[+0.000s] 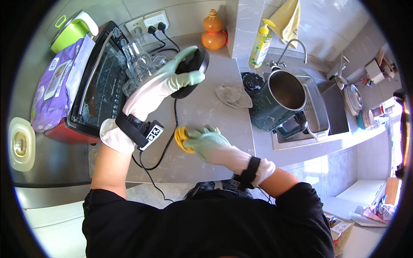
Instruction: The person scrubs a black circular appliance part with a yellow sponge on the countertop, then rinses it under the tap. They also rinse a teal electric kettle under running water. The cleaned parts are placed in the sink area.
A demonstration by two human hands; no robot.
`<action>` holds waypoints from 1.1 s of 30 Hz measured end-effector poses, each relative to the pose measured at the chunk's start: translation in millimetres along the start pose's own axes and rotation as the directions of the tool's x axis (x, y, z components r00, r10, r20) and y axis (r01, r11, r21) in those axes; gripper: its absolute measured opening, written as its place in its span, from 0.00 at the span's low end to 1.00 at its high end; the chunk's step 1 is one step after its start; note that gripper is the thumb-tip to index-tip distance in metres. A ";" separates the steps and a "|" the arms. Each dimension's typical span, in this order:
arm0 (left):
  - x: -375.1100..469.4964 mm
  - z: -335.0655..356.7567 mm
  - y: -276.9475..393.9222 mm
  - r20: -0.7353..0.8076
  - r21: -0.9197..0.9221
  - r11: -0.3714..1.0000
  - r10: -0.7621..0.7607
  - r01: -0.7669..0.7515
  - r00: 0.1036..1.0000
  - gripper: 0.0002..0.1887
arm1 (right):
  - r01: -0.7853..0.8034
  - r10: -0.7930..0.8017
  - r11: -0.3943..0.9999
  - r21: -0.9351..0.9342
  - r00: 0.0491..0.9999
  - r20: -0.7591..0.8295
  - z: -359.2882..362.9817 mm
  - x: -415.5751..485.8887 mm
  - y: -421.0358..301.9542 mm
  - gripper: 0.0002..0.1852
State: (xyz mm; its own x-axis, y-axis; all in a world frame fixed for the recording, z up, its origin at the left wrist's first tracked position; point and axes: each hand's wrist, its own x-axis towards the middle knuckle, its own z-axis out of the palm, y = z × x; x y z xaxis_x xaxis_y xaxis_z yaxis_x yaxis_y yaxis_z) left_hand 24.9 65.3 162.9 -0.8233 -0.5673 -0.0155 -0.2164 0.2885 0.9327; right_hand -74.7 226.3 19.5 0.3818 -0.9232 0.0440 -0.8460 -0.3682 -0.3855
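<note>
My left hand, in a pale green and white rubber glove, grips a round black appliance base and holds it tilted over the grey countertop. A black power cord runs down from the base across the counter. My right hand, gloved alike, holds a bunched yellow cloth low over the counter's front part. To the right stands a dark green electric kettle with its top open and its handle towards the front. A crumpled grey mesh cloth lies between the base and the kettle.
A toaster oven with a purple packet on top stands at left, glassware beside it. At the back are a gourd and a soap bottle. The sink with a plastic drain basket is at right.
</note>
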 end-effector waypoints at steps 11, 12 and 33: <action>-16.6 37.5 -59.3 0.346 0.895 0.417 -0.419 -0.160 0.840 0.61 | -0.129 0.160 0.974 0.188 0.974 -0.160 -20.1 -109.8 2.5 0.16; -20.1 35.3 -62.0 0.344 0.912 0.364 -0.432 -0.188 0.834 0.63 | -0.118 0.145 0.976 0.182 0.979 -0.141 -24.0 -114.2 4.6 0.17; 79.4 45.7 -27.1 -0.157 0.539 0.842 0.117 -0.014 0.981 0.09 | -0.028 0.013 0.985 -0.171 0.996 -0.092 6.1 -44.3 63.7 0.22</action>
State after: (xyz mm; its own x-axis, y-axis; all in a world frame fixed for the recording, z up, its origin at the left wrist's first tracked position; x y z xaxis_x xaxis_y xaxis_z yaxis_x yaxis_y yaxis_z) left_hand -58.6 47.7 119.9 -0.7500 -0.6441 0.1503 -0.4537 0.6664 0.5917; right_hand -143.3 244.5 -12.7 0.3353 -0.9340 0.1237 -0.9076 -0.3554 -0.2233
